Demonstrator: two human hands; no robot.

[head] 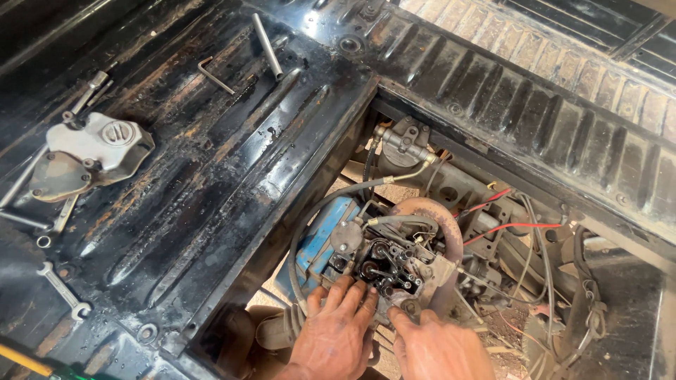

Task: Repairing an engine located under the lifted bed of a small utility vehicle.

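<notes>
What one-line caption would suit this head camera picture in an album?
Two bare hands, left hand and right hand, rest on an exposed engine beside a valve cover and wrench.

Single view only, head-worn, looking steeply down from above. Faces forward and down into open engine bay point(394, 260) at lower centre, close range, within arm's reach. Left hand point(336, 331) and right hand point(436, 345) enter from bottom edge, marking wearer's position. Black ribbed metal floor point(211, 162) fills left and upper left, running diagonally, so view sits slightly rotated to vehicle. Ribbed panel point(563, 119) crosses upper right, farther off. No second view, no shared area.
</notes>
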